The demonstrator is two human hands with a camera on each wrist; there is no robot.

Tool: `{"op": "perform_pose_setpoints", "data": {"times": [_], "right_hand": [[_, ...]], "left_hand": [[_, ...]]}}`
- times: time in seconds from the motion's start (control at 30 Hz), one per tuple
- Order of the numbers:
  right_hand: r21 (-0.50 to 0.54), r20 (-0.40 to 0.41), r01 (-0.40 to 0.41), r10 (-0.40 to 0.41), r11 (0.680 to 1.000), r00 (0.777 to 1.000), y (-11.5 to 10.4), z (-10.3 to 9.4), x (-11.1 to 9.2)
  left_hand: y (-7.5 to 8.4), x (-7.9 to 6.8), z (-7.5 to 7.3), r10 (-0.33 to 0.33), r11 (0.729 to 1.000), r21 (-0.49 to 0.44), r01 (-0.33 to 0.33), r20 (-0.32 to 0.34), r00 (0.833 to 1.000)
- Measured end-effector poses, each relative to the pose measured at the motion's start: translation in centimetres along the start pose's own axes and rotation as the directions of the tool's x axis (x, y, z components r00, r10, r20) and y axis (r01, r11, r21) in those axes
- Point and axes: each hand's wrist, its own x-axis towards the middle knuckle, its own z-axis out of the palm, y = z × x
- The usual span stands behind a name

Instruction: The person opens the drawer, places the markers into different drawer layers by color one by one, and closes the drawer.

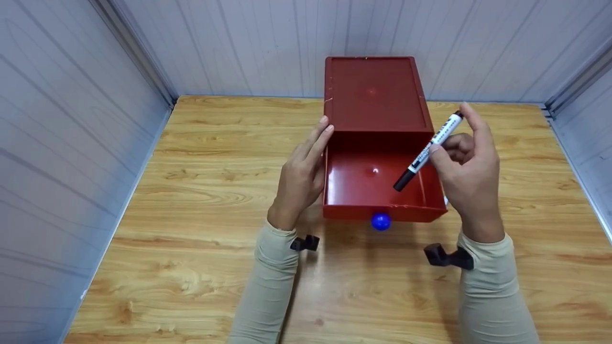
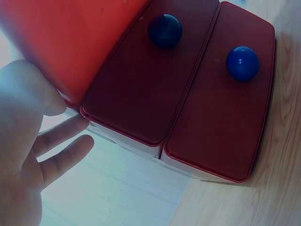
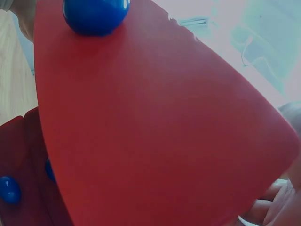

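My right hand (image 1: 471, 177) pinches a white whiteboard marker with black ends (image 1: 420, 160), thumb on its side and a fingertip at its upper end. The marker slants over the pulled-out top drawer (image 1: 349, 212) of a dark red cabinet (image 1: 375, 102), its lower black end above the drawer floor. No other object shows inside that drawer. A blue ball knob (image 1: 381, 221) sits on its front. With fingers extended, my left hand (image 1: 299, 174) rests along the cabinet's left side, beside the drawer. In the right wrist view the drawer front (image 3: 155, 127) hides the marker.
Below the pulled-out drawer, two closed drawers (image 2: 136, 84) with blue knobs (image 2: 242, 63) show in the left wrist view. The cabinet stands on a wood-grain table (image 1: 215, 191) near the back panel wall (image 1: 267, 48). Another panel wall (image 1: 62, 143) rises at the left.
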Motion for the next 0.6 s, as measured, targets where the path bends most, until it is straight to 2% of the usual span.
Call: {"op": "perform_pose_setpoints", "data": {"times": [0.3, 0.43, 0.6], "right_hand": [[-0.035, 0.067, 0.039, -0.036, 0.999, 0.997, -0.4, 1.0, -0.8], [-0.070, 0.117, 0.021, -0.013, 0.997, 0.993, -0.7, 1.0, -1.1], [-0.170, 0.184, 0.006, 0.026, 0.985, 0.983, -0.9, 0.9, -1.1]], "left_hand": [[0.1, 0.1, 0.2, 0.008, 1.000, -0.007, -0.008, -0.008, 1.000], [0.1, 0.1, 0.4, 0.009, 1.000, -0.012, -0.009, -0.006, 1.000], [0.1, 0.0, 0.4, -0.001, 1.000, -0.011, 0.001, -0.004, 1.000]]}}
